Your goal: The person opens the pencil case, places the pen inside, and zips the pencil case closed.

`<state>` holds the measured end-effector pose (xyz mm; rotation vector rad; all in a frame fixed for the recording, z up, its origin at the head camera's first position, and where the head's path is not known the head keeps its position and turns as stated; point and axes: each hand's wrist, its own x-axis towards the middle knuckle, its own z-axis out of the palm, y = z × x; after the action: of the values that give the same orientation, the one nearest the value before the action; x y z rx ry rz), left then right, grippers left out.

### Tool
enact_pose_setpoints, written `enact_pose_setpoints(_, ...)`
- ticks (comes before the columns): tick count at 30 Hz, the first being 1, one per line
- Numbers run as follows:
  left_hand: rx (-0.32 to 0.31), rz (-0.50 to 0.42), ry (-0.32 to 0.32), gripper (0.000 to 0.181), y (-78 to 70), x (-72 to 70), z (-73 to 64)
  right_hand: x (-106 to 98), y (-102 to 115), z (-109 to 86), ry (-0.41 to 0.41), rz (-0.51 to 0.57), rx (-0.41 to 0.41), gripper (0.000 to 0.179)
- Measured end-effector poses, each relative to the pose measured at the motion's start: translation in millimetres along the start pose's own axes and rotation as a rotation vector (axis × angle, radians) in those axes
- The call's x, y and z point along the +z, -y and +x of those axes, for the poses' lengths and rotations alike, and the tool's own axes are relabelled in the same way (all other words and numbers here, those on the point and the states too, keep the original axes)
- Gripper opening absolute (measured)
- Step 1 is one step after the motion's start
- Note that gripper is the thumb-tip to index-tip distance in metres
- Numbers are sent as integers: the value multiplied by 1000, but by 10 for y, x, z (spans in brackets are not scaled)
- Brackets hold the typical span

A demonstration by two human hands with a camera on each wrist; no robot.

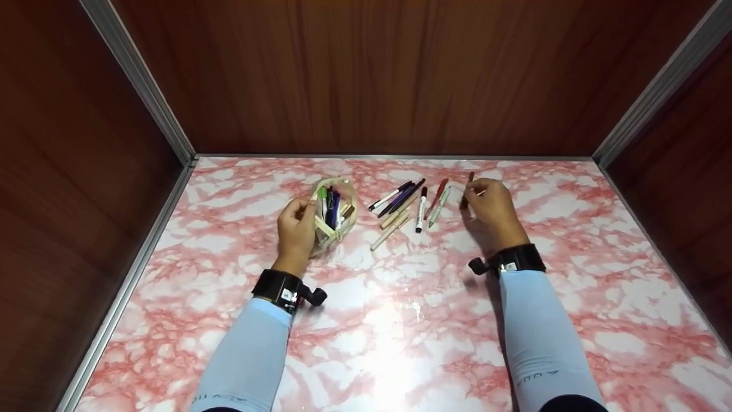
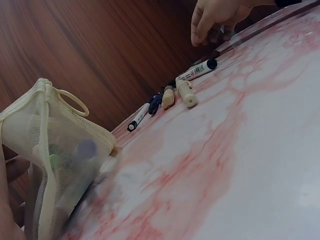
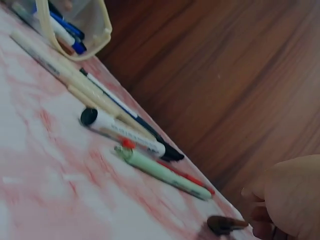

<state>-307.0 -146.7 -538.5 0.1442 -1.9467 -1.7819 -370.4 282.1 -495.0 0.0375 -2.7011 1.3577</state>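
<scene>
The left wrist view cuts off the cream mesh pouch (image 2: 62, 175) and the left hand (image 2: 7, 217); a round violet shape (image 2: 86, 149) behind the mesh looks blurred. The right hand (image 1: 490, 201) hides part of the slim brown pen (image 1: 464, 203). Print on the white, black-capped marker (image 3: 127, 131) is too blurred to read.

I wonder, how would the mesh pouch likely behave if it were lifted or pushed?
The mesh pouch would probably flex, since its walls look like thin, see-through fabric. Lifted by the rim, it may sag under the pens inside. Pushed, it could tip and spill, as its mouth is open, though the left hand grips its edge.
</scene>
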Motion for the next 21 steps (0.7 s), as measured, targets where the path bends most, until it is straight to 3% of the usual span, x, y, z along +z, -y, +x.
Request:
enact_pose_setpoints(7, 12, -3, -10, 19, 2, 10, -1, -84, -147, 65, 2, -215, -26, 42)
enact_pose_setpoints(15, -30, 1, 8, 19, -3, 10, -10, -76, -188, 59, 110, -302, -70, 42)
enact_pose_setpoints(21, -28, -8, 9, 19, -6, 15, -8, -70, -165, 41, 108, -316, -36, 39)
